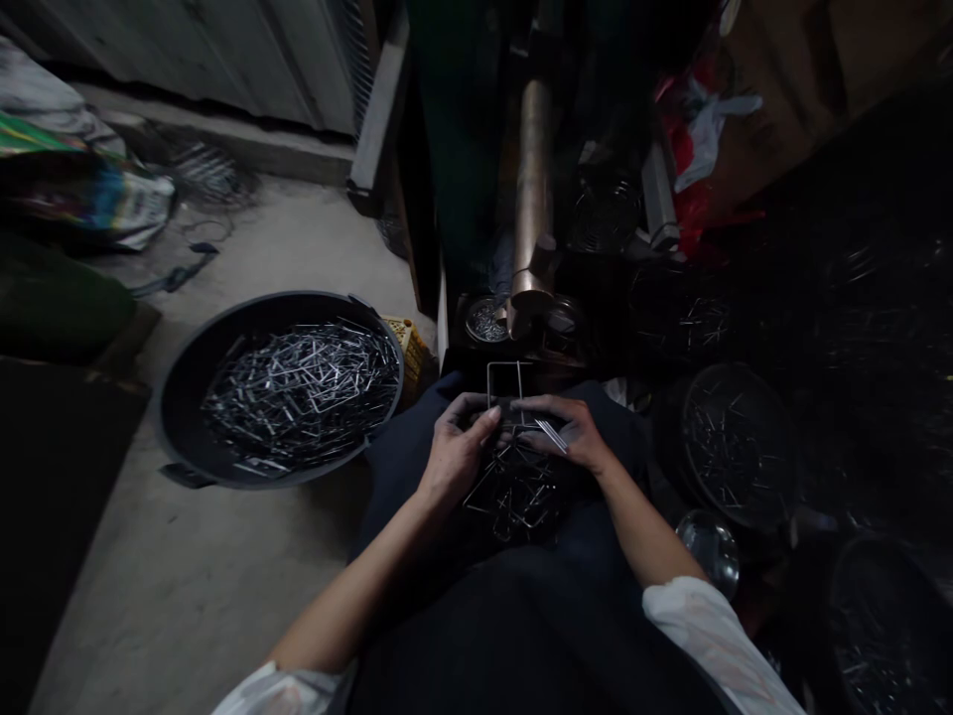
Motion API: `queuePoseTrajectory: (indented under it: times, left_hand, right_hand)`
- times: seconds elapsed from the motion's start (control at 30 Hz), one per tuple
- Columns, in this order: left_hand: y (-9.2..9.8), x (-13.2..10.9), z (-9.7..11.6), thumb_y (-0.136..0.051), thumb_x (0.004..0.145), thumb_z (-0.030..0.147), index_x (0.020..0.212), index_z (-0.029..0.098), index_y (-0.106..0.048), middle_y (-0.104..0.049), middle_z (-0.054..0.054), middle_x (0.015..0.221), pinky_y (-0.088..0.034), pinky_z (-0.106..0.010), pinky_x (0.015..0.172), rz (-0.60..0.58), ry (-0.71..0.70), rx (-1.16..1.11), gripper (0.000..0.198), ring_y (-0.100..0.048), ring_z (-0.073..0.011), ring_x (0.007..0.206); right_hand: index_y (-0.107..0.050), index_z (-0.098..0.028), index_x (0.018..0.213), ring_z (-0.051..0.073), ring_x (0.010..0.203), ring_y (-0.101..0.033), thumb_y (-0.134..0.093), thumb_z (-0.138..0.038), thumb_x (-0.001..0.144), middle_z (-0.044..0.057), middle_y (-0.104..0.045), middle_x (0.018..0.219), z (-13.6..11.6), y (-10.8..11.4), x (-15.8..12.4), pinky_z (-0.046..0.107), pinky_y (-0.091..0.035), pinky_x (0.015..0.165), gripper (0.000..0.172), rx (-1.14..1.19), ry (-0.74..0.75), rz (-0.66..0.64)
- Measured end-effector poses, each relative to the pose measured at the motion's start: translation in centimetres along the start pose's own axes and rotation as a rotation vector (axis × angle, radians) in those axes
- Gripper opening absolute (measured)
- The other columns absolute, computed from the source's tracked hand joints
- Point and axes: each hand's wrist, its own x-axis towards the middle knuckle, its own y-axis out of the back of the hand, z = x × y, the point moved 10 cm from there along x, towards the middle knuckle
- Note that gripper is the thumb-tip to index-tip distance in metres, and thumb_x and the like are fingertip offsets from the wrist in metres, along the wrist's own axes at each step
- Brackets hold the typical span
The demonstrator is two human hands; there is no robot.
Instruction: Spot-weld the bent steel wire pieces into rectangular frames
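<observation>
A thin bent metal wire piece (504, 363), with squared corners, stands up between my two hands. My left hand (456, 449) pinches its left leg between thumb and fingers. Closed around several short, straight metal rods (551, 435), my right hand (573, 429) also has its fingers at the wire piece's right leg. Below the hands, a heap of bent wire pieces (521, 501) lies at my lap. Just beyond the hands is a machine with a worn metal shaft (533, 189), and a small round dish of bits (487, 322) sits at its foot.
On the left floor stands a large black basin (170, 397) piled with bent wires, beside a yellow crate (408, 343). Dark tubs with wire pieces (734, 447) and a shiny metal bowl (709, 551) stand at right. Printed sacks (111, 204) lie at far left.
</observation>
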Motion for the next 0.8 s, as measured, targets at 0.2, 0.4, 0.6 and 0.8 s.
queuePoseTrajectory:
  times: [0.2,0.4,0.6,0.8]
  left_hand:
    - [-0.1,-0.1,-0.3,-0.085,0.075,0.032,0.096,0.016,-0.063,-0.067,0.001,0.073,-0.054,-0.020,0.057,-0.005,0.021,-0.031,0.035,-0.064,-0.0097,0.056]
    - [-0.2,-0.1,-0.3,-0.086,0.075,0.032,0.097,0.016,-0.062,-0.067,0.001,0.074,-0.054,-0.019,0.057,-0.006,0.021,-0.034,0.036,-0.065,-0.0100,0.057]
    - [0.0,0.1,0.1,-0.085,0.075,0.033,0.096,0.017,-0.064,-0.065,0.002,0.075,-0.054,-0.020,0.058,0.006,-0.028,-0.041,0.034,-0.063,-0.0083,0.056]
    - [0.0,0.5,0.6,-0.087,0.071,0.035,0.098,0.018,-0.063,-0.065,0.002,0.079,-0.053,-0.021,0.056,0.024,-0.035,-0.054,0.039,-0.063,-0.0089,0.056]
  right_hand:
    - [-0.073,-0.024,0.122,0.022,0.109,-0.073,-0.080,-0.034,0.085,0.007,-0.076,0.118,0.2,-0.1,-0.3,0.033,-0.055,0.097,0.039,0.023,0.004,-0.003]
    - [-0.074,-0.023,0.119,0.021,0.106,-0.073,-0.077,-0.037,0.088,0.007,-0.076,0.116,0.8,0.0,-0.5,0.032,-0.057,0.094,0.034,-0.003,-0.010,0.045]
    - [-0.073,-0.025,0.120,0.021,0.106,-0.073,-0.077,-0.035,0.088,0.006,-0.076,0.117,0.3,-0.1,-0.1,0.031,-0.057,0.096,0.034,-0.014,0.041,0.068]
    - [-0.072,-0.025,0.122,0.021,0.110,-0.072,-0.075,-0.034,0.090,0.006,-0.076,0.118,-0.3,0.0,0.9,0.033,-0.057,0.098,0.034,-0.057,0.100,0.041]
